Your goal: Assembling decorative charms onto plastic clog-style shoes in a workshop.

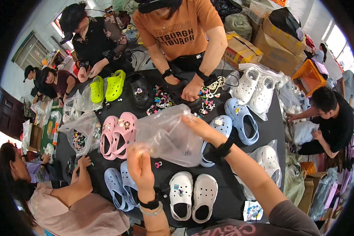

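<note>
A clear plastic bag (171, 137) is stretched above the black table, between my two hands. My left hand (141, 167) is closed, pinching the bag's lower left corner. On the far right edge, my right hand (203, 129) grips the bag between thumb and fingers. Directly below it stands a pair of white clogs, the left clog (181, 196) with small charms and the right clog (204, 196) seemingly plain. Blue clogs (118, 188) sit beside my left wrist, one partly covered by my hand. A small pink-and-black charm (158, 165) lies near the bag.
Pink clogs (118, 135) stand left, lime clogs (107, 88) farther back. A co-worker's hands (190, 92) work on a black clog among loose charms (161, 100). Blue clogs (242, 120) and bagged white clogs (255, 88) are right. Another person (72, 196) sits close on the left.
</note>
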A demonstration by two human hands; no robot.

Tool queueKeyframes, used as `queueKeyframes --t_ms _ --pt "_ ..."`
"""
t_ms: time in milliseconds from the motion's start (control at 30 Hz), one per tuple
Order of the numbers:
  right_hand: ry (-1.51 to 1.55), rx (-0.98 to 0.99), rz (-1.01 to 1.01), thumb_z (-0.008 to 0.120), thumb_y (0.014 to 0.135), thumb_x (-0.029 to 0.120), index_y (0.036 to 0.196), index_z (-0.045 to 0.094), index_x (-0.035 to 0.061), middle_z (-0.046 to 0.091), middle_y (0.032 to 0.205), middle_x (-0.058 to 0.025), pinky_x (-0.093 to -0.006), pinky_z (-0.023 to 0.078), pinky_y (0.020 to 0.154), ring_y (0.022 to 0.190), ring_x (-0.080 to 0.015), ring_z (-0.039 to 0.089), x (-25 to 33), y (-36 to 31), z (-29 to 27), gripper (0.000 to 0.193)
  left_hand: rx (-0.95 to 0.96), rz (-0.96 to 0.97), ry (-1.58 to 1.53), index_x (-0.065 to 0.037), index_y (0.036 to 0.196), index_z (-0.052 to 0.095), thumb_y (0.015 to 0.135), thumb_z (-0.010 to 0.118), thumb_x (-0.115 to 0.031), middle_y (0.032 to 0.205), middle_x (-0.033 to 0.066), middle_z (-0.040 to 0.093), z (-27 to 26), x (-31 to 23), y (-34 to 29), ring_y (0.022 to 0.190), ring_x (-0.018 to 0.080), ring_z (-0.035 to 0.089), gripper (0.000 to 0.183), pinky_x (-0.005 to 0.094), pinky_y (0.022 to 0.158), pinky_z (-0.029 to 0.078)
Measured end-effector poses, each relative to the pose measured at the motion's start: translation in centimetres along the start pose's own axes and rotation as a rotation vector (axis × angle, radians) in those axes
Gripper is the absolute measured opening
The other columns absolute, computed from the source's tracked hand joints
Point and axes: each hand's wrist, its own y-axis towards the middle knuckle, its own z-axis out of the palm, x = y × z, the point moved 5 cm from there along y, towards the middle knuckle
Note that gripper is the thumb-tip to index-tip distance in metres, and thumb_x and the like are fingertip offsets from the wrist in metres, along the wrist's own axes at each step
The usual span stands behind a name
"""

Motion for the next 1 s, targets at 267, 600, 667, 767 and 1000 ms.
queueKeyframes --t_ms 267,600,667,767,1000 --pt "0.105 -0.211 -0.136 0.043 0.101 0.027 0.116 0.056 0.001 0.057 0.095 0.0008 -0.025 0.041 0.079 0.085 -0.0088 0.047 0.1 -0.4 -1.9 0.033 0.087 -0.116 0.339 0.003 0.091 0.062 0.087 0.066 -0.007 0.086 0.0107 0.065 -1.6 4.4 1.2 0.079 0.0196 0.06 0.011 0.0296 0.075 0.047" --pt "-0.282 0.277 -0.542 0.067 0.085 0.036 0.119 0.054 0.0007 0.062 0.109 -0.0131 -0.036 0.047 0.087 0.099 -0.0245 0.06 5.1 -7.0 5.4 0.05 -0.1 -0.123 0.009 0.003 0.087 0.061 0.088 0.064 -0.001 0.08 0.0032 0.06 -2.4 -1.4 0.7 0.067 0.0054 0.052 0.005 0.0195 0.058 0.041" --pt "-0.474 0.233 -0.688 0.069 0.081 0.032 0.113 0.056 0.0 0.064 0.101 -0.0166 -0.0401 0.049 0.082 0.096 -0.0311 0.062 3.3 -8.7 9.8 0.047 -0.097 -0.077 -0.039 0.003 0.086 0.062 0.086 0.064 0.001 0.082 0.0044 0.062 -2.4 -2.7 -0.5 0.07 0.0083 0.054 0.003 0.0194 0.061 0.043" --pt "-0.421 0.109 -0.491 0.066 0.082 0.025 0.106 0.059 -0.0001 0.065 0.088 -0.016 -0.0418 0.049 0.075 0.087 -0.031 0.064 -1.9 -7.4 12.8 0.035 0.181 0.017 0.012 0.003 0.089 0.062 0.087 0.063 0.003 0.088 0.0073 0.064 -1.6 -3.0 -1.6 0.078 0.0117 0.058 0.002 0.0223 0.072 0.047" --pt "0.088 -0.34 -0.012 0.054 0.093 0.025 0.106 0.059 0.0038 0.063 0.085 -0.0046 -0.0341 0.045 0.066 0.079 -0.0126 0.059 -4.3 -2.4 4.3 0.025 0.014 -0.4 0.107 -0.002 0.132 0.042 0.081 0.071 -0.008 0.12 0.0115 0.052 -6.3 9.6 -6.5 0.104 0.0188 0.053 0.059 0.0309 0.089 0.045"
